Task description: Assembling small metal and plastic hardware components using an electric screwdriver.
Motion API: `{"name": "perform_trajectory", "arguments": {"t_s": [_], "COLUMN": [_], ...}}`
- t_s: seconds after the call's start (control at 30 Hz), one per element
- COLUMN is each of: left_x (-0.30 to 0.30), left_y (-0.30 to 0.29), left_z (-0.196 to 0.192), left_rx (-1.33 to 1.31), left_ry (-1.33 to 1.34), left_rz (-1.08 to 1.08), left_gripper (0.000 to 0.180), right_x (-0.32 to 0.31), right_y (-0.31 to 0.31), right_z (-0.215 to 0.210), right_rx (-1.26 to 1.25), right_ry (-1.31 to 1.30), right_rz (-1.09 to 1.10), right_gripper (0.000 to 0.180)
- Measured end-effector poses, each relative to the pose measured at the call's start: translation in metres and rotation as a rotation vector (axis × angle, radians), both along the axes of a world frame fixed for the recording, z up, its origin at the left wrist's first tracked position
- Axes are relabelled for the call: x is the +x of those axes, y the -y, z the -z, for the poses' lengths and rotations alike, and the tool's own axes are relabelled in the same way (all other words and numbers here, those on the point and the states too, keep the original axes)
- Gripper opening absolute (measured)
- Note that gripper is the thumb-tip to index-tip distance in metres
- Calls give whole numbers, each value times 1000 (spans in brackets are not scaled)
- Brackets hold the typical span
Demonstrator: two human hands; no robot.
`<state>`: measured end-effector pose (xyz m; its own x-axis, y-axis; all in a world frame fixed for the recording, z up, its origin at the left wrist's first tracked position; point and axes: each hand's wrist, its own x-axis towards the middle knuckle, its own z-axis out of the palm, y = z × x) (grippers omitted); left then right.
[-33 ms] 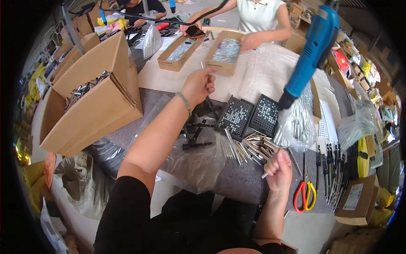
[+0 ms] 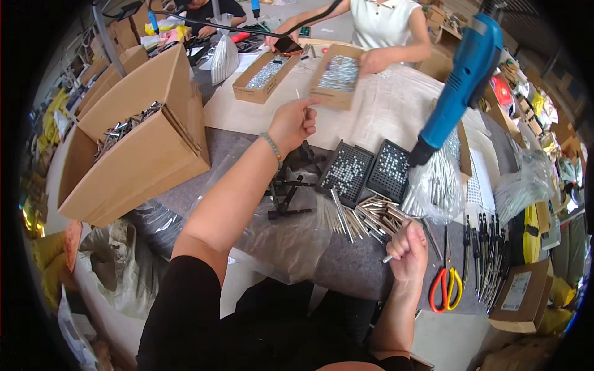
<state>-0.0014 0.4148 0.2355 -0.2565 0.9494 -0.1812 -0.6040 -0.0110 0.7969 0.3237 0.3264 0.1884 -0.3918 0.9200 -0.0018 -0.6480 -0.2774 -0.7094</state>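
Note:
My left hand [image 2: 293, 128] is stretched over the far middle of the table, fingers curled, with a thin pale rod [image 2: 297, 94] sticking up from it. One finger points toward the shallow cardboard box of silvery pins [image 2: 332, 99], which a co-worker's hand [image 2: 375, 60] touches. Close to the near edge, my right hand [image 2: 408, 252] is closed on a short metal tube [image 2: 388, 259], whose end pokes out on the left. Beyond it lies a pile of metal tubes [image 2: 378, 216]. Two black perforated trays [image 2: 346, 196] holding small silvery pieces stand behind the pile.
A blue electric screwdriver [image 2: 461, 80] hangs at the right above a bag of silvery rods [image 2: 433, 188]. Scissors [image 2: 447, 290] and black slim parts [image 2: 486, 253] lie at the right. A big carton [image 2: 142, 167] stands left. Black brackets [image 2: 289, 196] lie beneath my left forearm.
The co-worker's box of pins has shifted slightly to the right. The hanging screwdriver has swung a little right. My hands are nearly where they were.

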Motion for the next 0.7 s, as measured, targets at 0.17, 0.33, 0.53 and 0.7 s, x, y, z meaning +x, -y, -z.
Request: {"name": "perform_trajectory", "arguments": {"t_s": [0.17, 0.33, 0.53, 0.7], "left_x": [-10, -21, -28, -33], "left_y": [-10, -16, -24, -39], "left_z": [1, 6, 7, 10], "left_rx": [-52, -125, -150, -145], "left_ry": [-63, -42, -65, -80], "left_rz": [-50, -104, -134, -109], "left_gripper": [22, 21, 20, 21], "right_x": [1, -1, -1, -2], "right_y": [0, 0, 1, 2], "right_z": [1, 0, 2, 1], "right_rx": [11, 14, -1, 2], "right_ry": [-36, -9, 8, 19], "right_rz": [-30, -36, -26, -34], "right_gripper": [17, 18, 18, 18]}}
